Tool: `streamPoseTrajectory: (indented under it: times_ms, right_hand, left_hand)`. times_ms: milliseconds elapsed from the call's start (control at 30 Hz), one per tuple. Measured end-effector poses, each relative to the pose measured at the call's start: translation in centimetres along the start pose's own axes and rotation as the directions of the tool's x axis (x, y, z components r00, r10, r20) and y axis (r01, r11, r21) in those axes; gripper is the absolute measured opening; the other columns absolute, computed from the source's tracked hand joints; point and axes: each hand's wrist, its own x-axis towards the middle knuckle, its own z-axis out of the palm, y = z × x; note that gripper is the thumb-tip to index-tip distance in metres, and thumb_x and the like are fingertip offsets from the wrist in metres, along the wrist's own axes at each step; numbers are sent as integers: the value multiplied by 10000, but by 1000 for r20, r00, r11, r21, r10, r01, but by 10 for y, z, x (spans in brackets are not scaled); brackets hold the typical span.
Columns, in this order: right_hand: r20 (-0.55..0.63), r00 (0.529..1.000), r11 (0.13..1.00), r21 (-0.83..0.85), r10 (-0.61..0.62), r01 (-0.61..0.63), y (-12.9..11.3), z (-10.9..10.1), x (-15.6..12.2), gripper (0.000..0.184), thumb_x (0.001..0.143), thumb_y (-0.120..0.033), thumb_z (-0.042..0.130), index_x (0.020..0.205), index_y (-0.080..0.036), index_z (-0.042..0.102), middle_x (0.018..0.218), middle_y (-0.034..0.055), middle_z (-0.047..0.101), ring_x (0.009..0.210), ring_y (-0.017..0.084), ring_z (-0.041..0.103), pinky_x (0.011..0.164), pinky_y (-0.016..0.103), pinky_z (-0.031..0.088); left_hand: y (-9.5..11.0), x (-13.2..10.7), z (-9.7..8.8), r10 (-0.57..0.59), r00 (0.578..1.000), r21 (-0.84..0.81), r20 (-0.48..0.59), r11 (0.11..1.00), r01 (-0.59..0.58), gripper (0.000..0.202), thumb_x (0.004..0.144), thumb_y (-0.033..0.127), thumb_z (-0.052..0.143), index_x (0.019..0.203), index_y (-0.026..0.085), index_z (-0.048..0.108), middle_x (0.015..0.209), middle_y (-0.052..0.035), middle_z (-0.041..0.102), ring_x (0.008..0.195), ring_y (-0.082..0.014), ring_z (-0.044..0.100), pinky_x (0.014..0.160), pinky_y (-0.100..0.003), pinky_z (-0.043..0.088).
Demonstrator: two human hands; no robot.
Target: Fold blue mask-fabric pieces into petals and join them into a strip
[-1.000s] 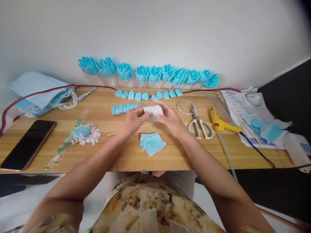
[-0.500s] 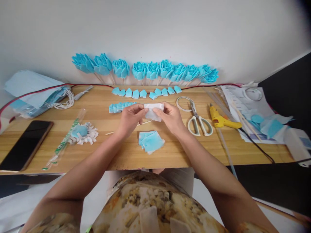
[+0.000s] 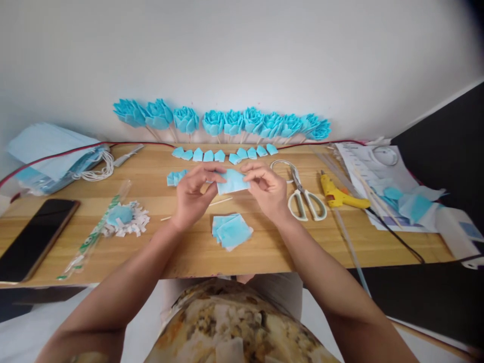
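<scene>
Between my two hands, above the middle of the table, is a light blue piece of fabric (image 3: 233, 181) with a pale lower edge. My left hand (image 3: 196, 194) pinches its left side between thumb and fingers. The right side is pinched by my right hand (image 3: 267, 190). Below them lies a small stack of blue fabric squares (image 3: 232, 232). A thin wooden stick (image 3: 221, 201) lies partly hidden behind my left hand. Farther back are rows of folded blue petals (image 3: 208, 156), and a shorter overlapping row (image 3: 176, 177) shows beside my left hand.
Blue fabric flowers (image 3: 234, 122) on sticks lean along the wall. White-handled scissors (image 3: 307, 199) and a yellow glue gun (image 3: 340, 191) lie on the right, with papers (image 3: 378, 156) beyond. On the left are a phone (image 3: 38, 239), a blue-and-white fringed piece (image 3: 121, 216) and bagged blue sheets (image 3: 53, 151).
The fabric piece showed its white face before; now its blue face is toward me. My fingers have shifted to its upper side edges. The view has tilted slightly upward.
</scene>
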Motion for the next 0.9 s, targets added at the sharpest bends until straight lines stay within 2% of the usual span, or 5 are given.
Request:
streamPoseTrajectory:
  times_ms: [167,333,467,667,900]
  right_hand:
    - [13,998,996,-56,-66,67,-2,-3,-1,149,832,-121,613,800,-257,662,1074,33,703,1076,208,655,949,410,519]
    - [30,991,990,51,132,-134,8,0,-4,25,867,-230,631,859,-244,650,993,29,707,982,186,670,894,358,536]
    - [136,941,936,128,311,-328,15,-2,-2,398,875,-458,652,1222,-268,606,1062,39,715,1000,205,671,901,378,550]
    - [310,880,902,123,361,-414,13,-2,-1,597,859,-540,682,1394,-323,527,995,15,724,924,218,685,840,398,567]
    - [95,931,932,56,352,-358,20,5,-4,528,848,-483,711,1331,-319,578,895,12,688,793,204,668,714,374,582]
  left_hand:
    - [2,-1,-2,58,998,38,29,998,-59,149,880,141,627,823,229,732,1009,-61,731,1026,-208,673,946,-399,517]
    - [-2,1,2,-289,957,-145,-37,949,281,53,841,244,706,816,204,729,806,-30,693,768,-155,639,737,-290,508]
    - [-4,5,2,-538,843,-267,20,809,523,213,763,198,749,973,194,719,703,16,624,590,-109,546,567,-242,432]
    - [0,5,1,-542,819,-288,186,767,573,430,740,160,753,1164,197,689,740,8,664,608,-110,566,566,-234,414]
    - [-3,2,7,-632,745,-603,213,515,610,448,829,385,739,1241,226,668,884,-21,737,831,-169,673,784,-295,508]
